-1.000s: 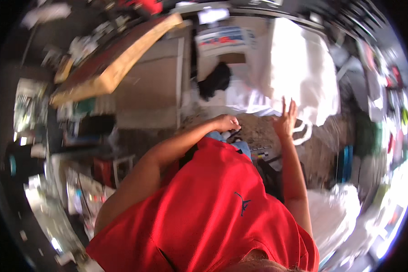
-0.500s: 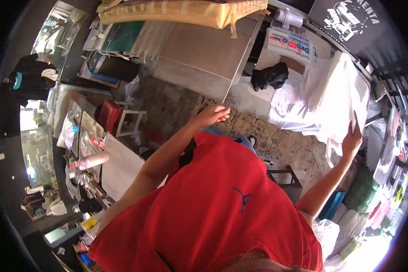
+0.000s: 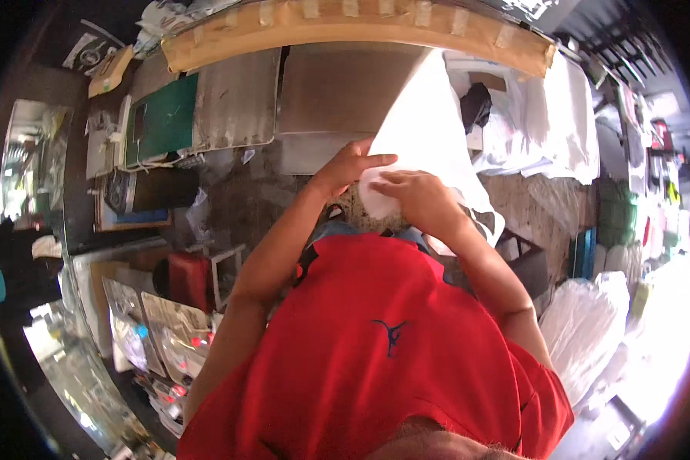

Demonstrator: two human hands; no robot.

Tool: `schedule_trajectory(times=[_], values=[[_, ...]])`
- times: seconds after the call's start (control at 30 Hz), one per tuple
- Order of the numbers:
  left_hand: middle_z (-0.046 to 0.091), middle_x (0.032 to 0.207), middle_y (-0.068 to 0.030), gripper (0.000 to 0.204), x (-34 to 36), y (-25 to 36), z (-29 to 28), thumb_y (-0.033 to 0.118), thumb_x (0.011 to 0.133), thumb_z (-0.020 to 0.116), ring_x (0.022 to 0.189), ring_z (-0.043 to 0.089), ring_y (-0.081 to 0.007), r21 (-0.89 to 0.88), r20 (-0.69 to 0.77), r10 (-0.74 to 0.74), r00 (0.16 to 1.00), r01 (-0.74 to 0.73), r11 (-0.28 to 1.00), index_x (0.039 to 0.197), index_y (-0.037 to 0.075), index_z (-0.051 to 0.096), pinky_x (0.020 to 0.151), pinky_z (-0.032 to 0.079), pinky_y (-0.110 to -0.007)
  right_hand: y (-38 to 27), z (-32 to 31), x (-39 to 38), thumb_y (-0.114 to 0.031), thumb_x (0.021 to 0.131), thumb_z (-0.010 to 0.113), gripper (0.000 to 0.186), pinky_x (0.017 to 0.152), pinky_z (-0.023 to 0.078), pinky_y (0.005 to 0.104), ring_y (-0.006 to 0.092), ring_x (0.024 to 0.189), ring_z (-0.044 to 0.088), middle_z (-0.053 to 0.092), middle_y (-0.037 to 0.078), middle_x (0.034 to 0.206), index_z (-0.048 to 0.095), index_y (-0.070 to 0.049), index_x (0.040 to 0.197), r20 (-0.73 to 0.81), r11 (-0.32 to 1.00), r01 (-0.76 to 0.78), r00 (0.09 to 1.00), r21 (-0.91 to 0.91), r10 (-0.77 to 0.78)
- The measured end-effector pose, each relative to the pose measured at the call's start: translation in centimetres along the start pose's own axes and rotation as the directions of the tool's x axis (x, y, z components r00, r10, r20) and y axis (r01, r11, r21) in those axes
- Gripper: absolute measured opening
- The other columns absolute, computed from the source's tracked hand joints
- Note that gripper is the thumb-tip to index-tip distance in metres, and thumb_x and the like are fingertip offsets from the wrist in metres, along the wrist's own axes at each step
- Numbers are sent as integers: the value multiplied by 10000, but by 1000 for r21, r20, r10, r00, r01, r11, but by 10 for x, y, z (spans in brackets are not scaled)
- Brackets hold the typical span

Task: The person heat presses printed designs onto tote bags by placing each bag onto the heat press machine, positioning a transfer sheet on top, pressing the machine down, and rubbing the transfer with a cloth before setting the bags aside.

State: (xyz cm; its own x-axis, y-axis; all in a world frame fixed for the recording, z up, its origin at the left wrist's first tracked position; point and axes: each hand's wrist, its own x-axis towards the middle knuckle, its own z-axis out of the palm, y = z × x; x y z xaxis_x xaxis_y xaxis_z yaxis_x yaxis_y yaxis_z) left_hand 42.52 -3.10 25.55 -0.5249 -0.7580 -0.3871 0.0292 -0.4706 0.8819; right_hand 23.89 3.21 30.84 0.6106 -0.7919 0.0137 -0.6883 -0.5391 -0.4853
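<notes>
Right hand (image 3: 420, 192), fingers extended, grip unclear, lies across the white cloth (image 3: 428, 115) stretching forward from it, while left hand (image 3: 350, 167) pinches its left edge.

A plain white cloth (image 3: 425, 115) hangs in the upper middle of the frame, just right of centre, brightly lit. It narrows toward the top; its lower left end is rounded and folded over, and a thin loop (image 3: 500, 228) droops right of centre.

There are two forearms (image 3: 282, 234), one red shirt (image 3: 345, 307), one held white cloth (image 3: 423, 115), one green board (image 3: 161, 119) and one long tan slab (image 3: 360, 27).
</notes>
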Motion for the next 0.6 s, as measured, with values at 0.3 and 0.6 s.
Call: schedule_trajectory(times=[0.3,0.6], values=[[677,984,-197,287,8,-84,-143,252,936,610,768,643,-243,465,-478,318,819,-71,883,989,-16,701,710,495,-401,-10,44,25,-481,831,673,683,926,486,434,331,1066,627,622,226,1187,521,-48,1338,471,841,-433,845,324,253],[672,986,-76,352,13,-84,-142,269,885,686,889,575,-160,92,-575,138,806,-104,990,1052,-40,654,812,442,-333,142,102,-41,-374,802,745,597,819,499,373,279,930,630,643,174,1006,550,31,1195,-26,448,-793,481,413,876]])
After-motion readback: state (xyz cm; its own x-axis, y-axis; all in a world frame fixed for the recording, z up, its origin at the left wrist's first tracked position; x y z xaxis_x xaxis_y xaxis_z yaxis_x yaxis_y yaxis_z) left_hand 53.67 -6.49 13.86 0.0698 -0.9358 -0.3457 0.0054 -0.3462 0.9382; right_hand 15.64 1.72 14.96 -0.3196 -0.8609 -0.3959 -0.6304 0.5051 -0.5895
